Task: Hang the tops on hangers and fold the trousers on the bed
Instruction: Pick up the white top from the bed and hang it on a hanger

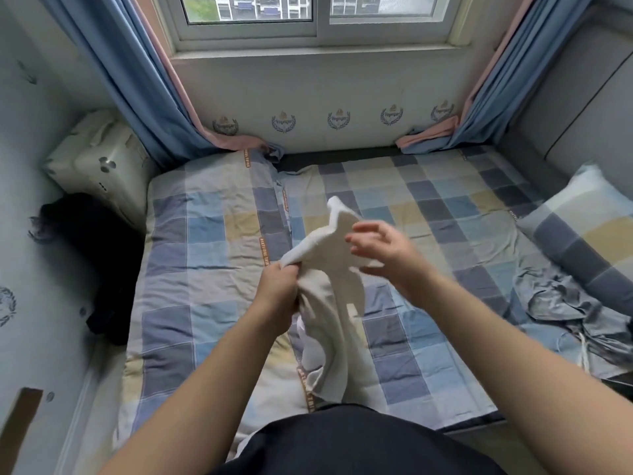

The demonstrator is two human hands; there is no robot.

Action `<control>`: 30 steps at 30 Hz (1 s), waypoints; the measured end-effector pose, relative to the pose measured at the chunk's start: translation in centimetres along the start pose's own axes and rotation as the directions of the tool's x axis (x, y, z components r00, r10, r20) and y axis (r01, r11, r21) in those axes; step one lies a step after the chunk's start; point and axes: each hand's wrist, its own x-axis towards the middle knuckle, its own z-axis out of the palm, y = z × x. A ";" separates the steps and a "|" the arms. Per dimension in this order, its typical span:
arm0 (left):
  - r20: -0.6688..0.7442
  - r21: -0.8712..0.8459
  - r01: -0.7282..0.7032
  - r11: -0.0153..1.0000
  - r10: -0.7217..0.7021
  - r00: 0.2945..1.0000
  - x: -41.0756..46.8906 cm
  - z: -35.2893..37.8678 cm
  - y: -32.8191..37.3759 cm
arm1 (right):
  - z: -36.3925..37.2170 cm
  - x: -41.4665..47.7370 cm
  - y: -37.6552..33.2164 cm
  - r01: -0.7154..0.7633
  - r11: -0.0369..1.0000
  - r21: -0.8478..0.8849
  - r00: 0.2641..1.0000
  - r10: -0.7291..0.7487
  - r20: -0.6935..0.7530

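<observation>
Bunching limp, soft white cloth (325, 248), left hand (277, 299) grips — right hand (387, 255) splayed.

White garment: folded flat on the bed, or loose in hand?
Loose, unfolded: the white garment hangs bunched, gripped by the left hand; the right hand is open beside it.

Home bedroom, small apt by the look. Bed (212, 234) w/ checked duvet fills the floor btwn the walls, matching pillow (582, 228) by a grey padded headboard (582, 108), blue-pink curtains (130, 80) either side of a sliding window (315, 15), residential blocks outside.
</observation>
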 end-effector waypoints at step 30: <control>0.520 0.569 -0.721 0.395 0.505 0.688 -3.2 1.4 2.1 | -0.4 -3.4 -4.0 0.207 0.864 -0.458 0.973 -0.131 0.192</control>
